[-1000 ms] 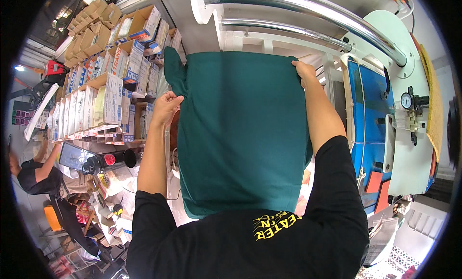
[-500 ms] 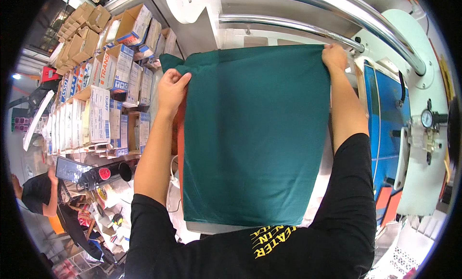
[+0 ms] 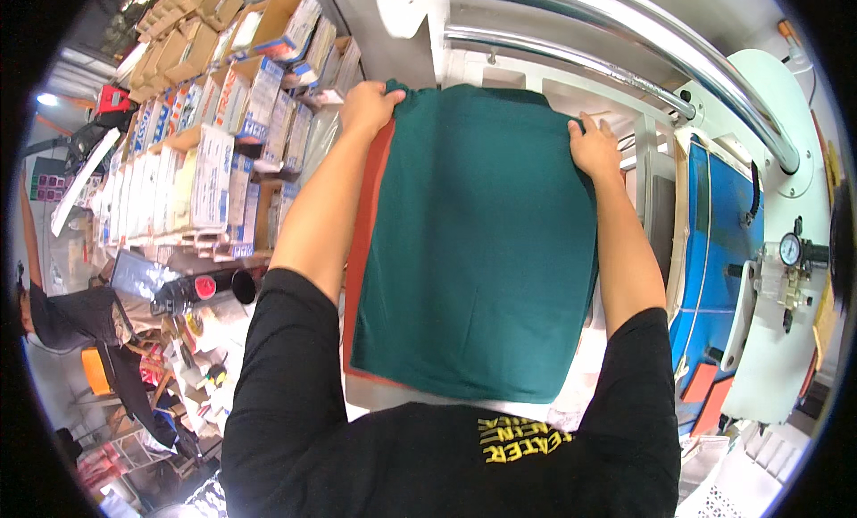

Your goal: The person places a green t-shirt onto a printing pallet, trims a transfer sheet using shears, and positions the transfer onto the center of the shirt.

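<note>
A dark green cloth (image 3: 482, 250) is spread flat in front of me, with faint creases near its lower middle. Along its left side shows a strip of an orange-red sheet (image 3: 364, 250) lying underneath. My left hand (image 3: 366, 110) is closed on the cloth's far left corner, where the fabric bunches a little. At the far right edge, my right hand (image 3: 596, 149) pinches the cloth with the thumb on top; the other fingertips are partly hidden. Between the hands, the far edge slants down toward the right.
Chrome bars (image 3: 571, 61) of a white machine cross beyond the cloth. To the right are a blue panel (image 3: 714, 259) and a pressure gauge (image 3: 790, 248). Stacked cardboard boxes (image 3: 210, 174) stand at the left, near a black cylindrical device (image 3: 205, 288). Another person (image 3: 67, 317) is at far left.
My left hand has moved up and right to the cloth's far corner. The right hand has come down and slightly left. The cloth has shifted, baring more of the orange-red sheet.
</note>
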Action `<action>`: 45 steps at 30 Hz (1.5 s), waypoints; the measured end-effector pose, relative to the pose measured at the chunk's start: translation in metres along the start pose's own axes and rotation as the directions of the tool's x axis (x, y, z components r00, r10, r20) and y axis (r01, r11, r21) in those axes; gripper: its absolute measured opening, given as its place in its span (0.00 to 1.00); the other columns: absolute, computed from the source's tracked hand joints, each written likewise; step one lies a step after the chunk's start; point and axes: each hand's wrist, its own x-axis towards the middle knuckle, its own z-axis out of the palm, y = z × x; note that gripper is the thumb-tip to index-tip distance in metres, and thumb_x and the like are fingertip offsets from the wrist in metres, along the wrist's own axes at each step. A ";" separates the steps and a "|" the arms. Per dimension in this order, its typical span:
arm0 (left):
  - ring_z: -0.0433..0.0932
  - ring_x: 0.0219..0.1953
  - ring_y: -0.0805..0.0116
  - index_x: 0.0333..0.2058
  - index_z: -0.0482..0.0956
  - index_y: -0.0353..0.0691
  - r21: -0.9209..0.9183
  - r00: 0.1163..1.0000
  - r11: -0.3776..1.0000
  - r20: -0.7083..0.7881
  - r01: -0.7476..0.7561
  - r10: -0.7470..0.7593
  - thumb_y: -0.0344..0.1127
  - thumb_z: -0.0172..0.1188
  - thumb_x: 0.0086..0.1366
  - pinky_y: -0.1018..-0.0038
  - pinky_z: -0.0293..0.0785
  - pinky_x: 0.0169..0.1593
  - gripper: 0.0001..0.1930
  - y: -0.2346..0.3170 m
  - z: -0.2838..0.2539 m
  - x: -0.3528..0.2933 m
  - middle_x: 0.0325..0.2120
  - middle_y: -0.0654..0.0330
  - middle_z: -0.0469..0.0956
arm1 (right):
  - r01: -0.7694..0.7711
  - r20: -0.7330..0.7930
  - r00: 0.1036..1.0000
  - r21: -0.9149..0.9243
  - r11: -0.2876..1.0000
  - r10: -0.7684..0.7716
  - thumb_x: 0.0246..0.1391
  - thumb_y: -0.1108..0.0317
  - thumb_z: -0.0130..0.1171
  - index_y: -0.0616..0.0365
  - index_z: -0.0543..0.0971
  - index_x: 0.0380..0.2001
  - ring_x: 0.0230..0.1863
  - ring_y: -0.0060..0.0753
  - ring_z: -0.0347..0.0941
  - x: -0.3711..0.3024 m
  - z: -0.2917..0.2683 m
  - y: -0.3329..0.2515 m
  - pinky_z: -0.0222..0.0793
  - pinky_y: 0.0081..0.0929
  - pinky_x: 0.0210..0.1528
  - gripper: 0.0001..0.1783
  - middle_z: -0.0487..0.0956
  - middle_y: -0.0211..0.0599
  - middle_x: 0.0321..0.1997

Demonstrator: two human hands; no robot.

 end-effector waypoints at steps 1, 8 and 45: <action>0.78 0.47 0.49 0.41 0.83 0.38 -0.017 0.989 1.000 -0.151 -0.013 0.010 0.53 0.59 0.63 0.60 0.72 0.50 0.22 0.004 -0.002 -0.011 0.42 0.46 0.81 | 0.032 -0.072 0.997 0.021 0.999 -0.031 0.61 0.47 0.50 0.47 0.72 0.60 0.68 0.56 0.58 -0.005 0.003 0.005 0.58 0.46 0.66 0.28 0.62 0.52 0.68; 0.78 0.35 0.54 0.34 0.77 0.34 -0.323 0.958 0.913 -0.223 -0.247 0.180 0.33 0.57 0.63 0.65 0.74 0.39 0.07 -0.061 -0.047 -0.241 0.32 0.51 0.79 | 0.272 -0.337 0.928 0.311 0.911 -0.162 0.56 0.65 0.61 0.62 0.77 0.46 0.55 0.55 0.69 -0.244 0.004 0.086 0.64 0.46 0.58 0.16 0.76 0.53 0.52; 0.81 0.37 0.70 0.36 0.76 0.37 -0.971 0.981 0.224 0.115 0.079 0.153 0.33 0.58 0.68 0.72 0.81 0.40 0.06 -0.004 -0.137 -0.373 0.31 0.63 0.78 | 0.272 -0.024 0.826 0.892 -0.361 0.563 0.67 0.58 0.48 0.61 0.70 0.56 0.54 0.43 0.72 -0.320 -0.155 0.119 0.70 0.44 0.54 0.21 0.74 0.43 0.56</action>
